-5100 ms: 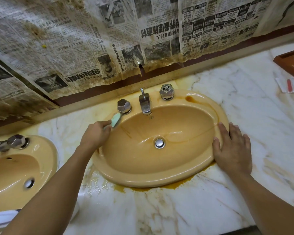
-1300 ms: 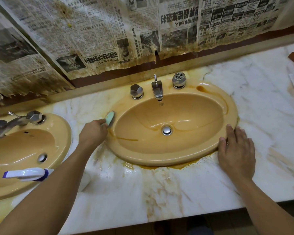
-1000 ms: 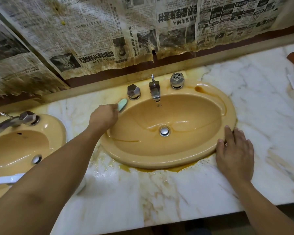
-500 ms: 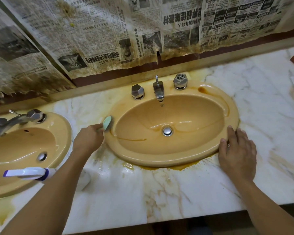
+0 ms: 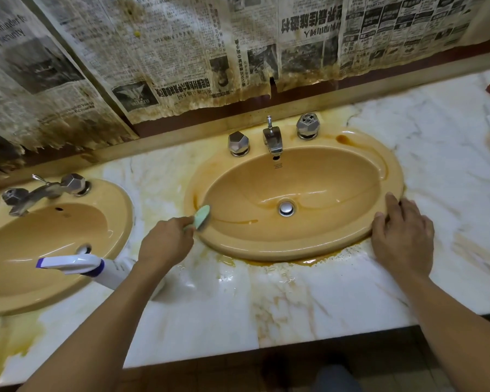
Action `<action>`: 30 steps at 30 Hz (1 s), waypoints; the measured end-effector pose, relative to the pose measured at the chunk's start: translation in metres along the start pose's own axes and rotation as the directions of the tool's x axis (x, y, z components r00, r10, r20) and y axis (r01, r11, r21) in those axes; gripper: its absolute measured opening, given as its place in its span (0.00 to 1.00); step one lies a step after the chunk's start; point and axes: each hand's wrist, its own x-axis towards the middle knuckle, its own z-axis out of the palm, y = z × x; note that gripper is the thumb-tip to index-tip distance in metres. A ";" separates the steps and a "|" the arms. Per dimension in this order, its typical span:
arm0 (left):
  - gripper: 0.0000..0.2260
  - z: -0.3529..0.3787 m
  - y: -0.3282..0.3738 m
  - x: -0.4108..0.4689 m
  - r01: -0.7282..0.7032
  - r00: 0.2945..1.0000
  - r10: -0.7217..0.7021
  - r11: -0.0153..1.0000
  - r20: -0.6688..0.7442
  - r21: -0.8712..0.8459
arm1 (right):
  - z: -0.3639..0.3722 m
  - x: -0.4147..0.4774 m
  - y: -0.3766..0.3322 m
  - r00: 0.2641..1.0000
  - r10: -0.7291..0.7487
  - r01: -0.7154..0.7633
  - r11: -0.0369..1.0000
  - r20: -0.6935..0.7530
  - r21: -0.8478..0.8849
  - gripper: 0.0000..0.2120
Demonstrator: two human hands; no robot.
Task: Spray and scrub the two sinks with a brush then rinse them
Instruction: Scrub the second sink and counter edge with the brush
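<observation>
Marble counter (image 5: 309, 301), left hand (image 5: 164, 244) scrubbing brush (image 5: 202, 217) on sink rim (image 5: 294, 250)

The sink (image 5: 280, 250) in the middle of the frame looks like smooth glazed ceramic, glossy and wet, with brown streaks. The second sink (image 5: 119, 222) at the left edge has the same shiny glaze. The countertop (image 5: 266, 306) is polished veined marble, yellow-stained round the basins. The faucet (image 5: 272, 138) and faceted knobs (image 5: 238, 142) are bright metal; the left taps (image 5: 40, 190) look duller. The brush (image 5: 202, 217) head is pale green plastic, the spray bottle (image 5: 74, 264) smooth white plastic. The newspaper (image 5: 167, 52) across the top is matt, stained paper with ragged lower edges.
</observation>
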 end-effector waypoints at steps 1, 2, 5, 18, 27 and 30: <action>0.18 0.000 -0.001 0.002 0.027 1.000 -0.027 1.000 -0.011 -0.010 | 0.000 0.000 0.000 1.000 -0.001 0.001 1.000 0.001 0.000 0.28; 0.18 0.000 -0.003 0.007 0.069 0.997 -0.070 0.997 -0.021 -0.042 | 0.000 0.000 0.000 1.000 -0.002 0.002 1.000 0.003 -0.001 0.28; 0.18 -0.007 -0.009 0.025 0.185 0.982 -0.190 0.969 -0.017 -0.164 | 0.000 0.000 0.001 1.000 -0.001 0.001 1.000 0.008 0.000 0.28; 0.18 -0.029 0.036 0.043 0.296 0.950 -0.287 0.953 0.125 -0.063 | 0.003 0.000 0.005 1.000 -0.018 0.018 1.000 -0.003 -0.004 0.28; 0.15 -0.031 0.026 0.012 0.309 0.951 -0.307 0.943 0.035 -0.125 | 0.001 -0.002 0.004 0.999 -0.037 0.037 0.999 -0.020 0.002 0.27; 0.14 -0.035 0.031 0.026 0.347 0.938 -0.344 0.922 0.049 -0.173 | 0.002 -0.001 0.004 1.000 -0.023 0.023 1.000 -0.020 -0.004 0.27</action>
